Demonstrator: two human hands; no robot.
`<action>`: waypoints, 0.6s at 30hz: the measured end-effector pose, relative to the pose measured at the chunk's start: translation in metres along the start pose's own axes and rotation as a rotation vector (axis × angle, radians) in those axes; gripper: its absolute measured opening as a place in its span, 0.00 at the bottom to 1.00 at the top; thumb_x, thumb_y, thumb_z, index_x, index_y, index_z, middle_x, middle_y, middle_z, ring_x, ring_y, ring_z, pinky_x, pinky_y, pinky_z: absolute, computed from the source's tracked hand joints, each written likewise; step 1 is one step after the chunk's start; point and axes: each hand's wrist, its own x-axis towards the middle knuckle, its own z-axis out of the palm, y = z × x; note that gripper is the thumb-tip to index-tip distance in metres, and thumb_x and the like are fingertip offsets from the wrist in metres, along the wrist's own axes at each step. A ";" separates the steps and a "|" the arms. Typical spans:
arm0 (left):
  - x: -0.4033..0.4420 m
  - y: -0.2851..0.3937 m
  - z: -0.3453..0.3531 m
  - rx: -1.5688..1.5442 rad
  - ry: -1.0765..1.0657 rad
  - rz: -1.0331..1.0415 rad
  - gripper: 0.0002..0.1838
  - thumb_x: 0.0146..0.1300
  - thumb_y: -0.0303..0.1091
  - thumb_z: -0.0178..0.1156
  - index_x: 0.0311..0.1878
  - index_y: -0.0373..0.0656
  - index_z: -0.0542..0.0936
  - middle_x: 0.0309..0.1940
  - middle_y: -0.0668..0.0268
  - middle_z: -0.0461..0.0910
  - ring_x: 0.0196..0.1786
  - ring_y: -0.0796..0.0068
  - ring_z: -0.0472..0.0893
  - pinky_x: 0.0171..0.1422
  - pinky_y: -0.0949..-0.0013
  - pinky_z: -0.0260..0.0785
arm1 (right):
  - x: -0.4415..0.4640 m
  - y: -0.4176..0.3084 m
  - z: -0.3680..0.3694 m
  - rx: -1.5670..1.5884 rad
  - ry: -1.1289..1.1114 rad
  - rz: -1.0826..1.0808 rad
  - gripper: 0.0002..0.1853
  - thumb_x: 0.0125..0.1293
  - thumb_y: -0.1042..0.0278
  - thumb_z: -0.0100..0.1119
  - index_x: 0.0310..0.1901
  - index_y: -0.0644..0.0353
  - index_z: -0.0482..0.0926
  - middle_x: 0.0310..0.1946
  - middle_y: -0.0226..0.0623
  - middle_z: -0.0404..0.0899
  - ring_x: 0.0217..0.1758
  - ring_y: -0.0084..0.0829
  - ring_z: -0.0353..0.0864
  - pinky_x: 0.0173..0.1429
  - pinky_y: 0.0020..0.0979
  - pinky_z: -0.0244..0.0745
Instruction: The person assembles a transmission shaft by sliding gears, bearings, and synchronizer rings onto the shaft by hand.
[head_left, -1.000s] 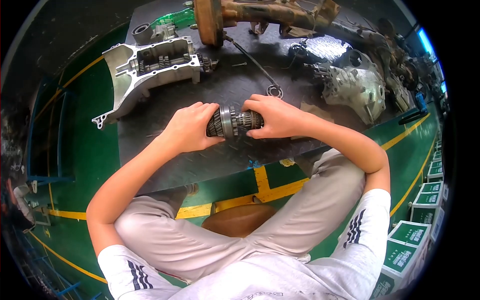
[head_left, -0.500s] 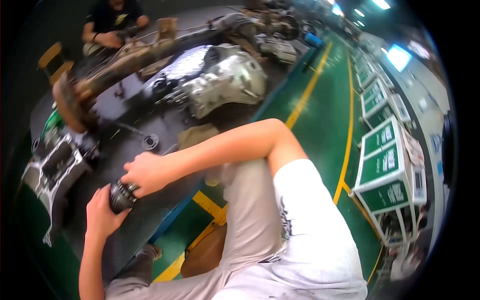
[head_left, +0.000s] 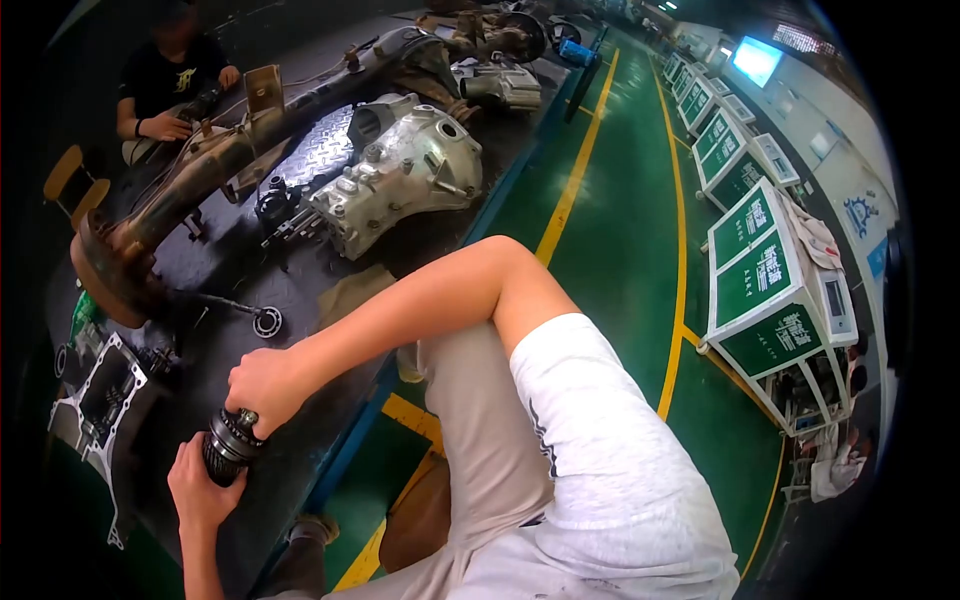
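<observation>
A dark gear assembly with toothed rings is held over the near left part of the bench. My left hand wraps round its lower end, thumb on the near side. At its top, the fingers of my right hand curl down onto it; their tips are partly hidden. Just beyond my right hand lies a ring bearing on the bench. To the left of my hands, an opened gearbox casing shows gears inside.
A rusty axle spans the bench behind a silver transmission housing. Across the bench sits a person in a black shirt, holding a dark part. Green-and-white carts line the green walkway at right. A brown stool stands below.
The camera view has shifted, so the bench items appear further left. The gear assembly and both hands sit lower in view. My right hand is now more on top of the assembly.
</observation>
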 end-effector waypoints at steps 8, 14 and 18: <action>-0.004 0.003 -0.003 -0.026 -0.085 -0.111 0.40 0.38 0.35 0.78 0.58 0.31 0.77 0.46 0.45 0.82 0.49 0.39 0.83 0.54 0.50 0.78 | 0.004 -0.004 -0.005 -0.043 -0.058 -0.009 0.22 0.54 0.49 0.72 0.44 0.57 0.90 0.35 0.45 0.89 0.41 0.50 0.89 0.47 0.46 0.85; -0.007 -0.002 0.001 0.085 0.040 0.037 0.38 0.38 0.37 0.79 0.56 0.35 0.79 0.43 0.49 0.83 0.45 0.43 0.84 0.49 0.52 0.79 | -0.005 -0.002 -0.019 -0.007 -0.086 0.018 0.21 0.54 0.50 0.71 0.43 0.56 0.90 0.35 0.47 0.88 0.43 0.51 0.89 0.49 0.48 0.84; -0.013 -0.009 -0.012 0.055 -0.044 -0.079 0.36 0.38 0.40 0.80 0.54 0.39 0.81 0.41 0.54 0.85 0.44 0.48 0.86 0.49 0.55 0.80 | -0.002 0.010 -0.020 0.056 -0.129 0.015 0.20 0.55 0.55 0.70 0.45 0.57 0.89 0.39 0.48 0.88 0.46 0.52 0.88 0.52 0.49 0.83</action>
